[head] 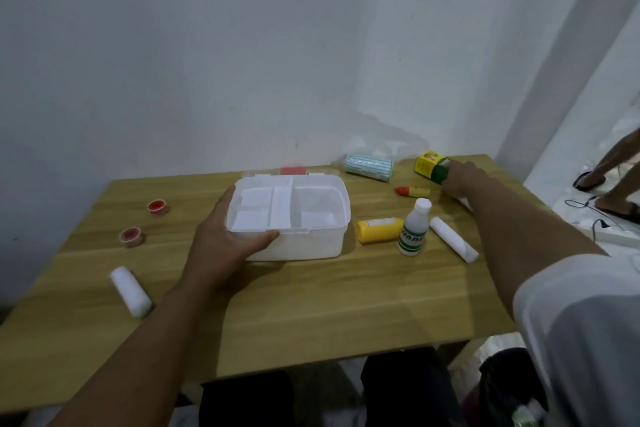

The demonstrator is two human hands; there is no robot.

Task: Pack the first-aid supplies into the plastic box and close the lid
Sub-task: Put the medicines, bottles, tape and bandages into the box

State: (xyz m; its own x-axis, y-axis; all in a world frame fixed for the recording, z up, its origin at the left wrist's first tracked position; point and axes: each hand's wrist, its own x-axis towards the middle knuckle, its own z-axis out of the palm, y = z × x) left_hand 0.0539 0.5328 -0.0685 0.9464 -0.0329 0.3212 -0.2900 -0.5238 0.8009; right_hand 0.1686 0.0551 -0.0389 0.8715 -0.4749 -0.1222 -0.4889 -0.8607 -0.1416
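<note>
An open white plastic box (311,243) with a divided inner tray stands mid-table, its lid (292,171) folded back behind it. My left hand (225,236) grips the box's near left corner. My right hand (457,178) reaches to the far right and closes on a small yellow and green carton (431,165). Loose on the table lie a blue striped pack (369,167), a red and yellow tube (412,191), a yellow bottle (379,229), an upright white bottle (414,229), and two white gauze rolls (453,243) (131,290).
Two small red tape rolls (158,207) (131,236) sit left of the box. The wooden table (311,315) stands against a white wall. At the far right, another person's feet (620,208) and cables lie on the floor.
</note>
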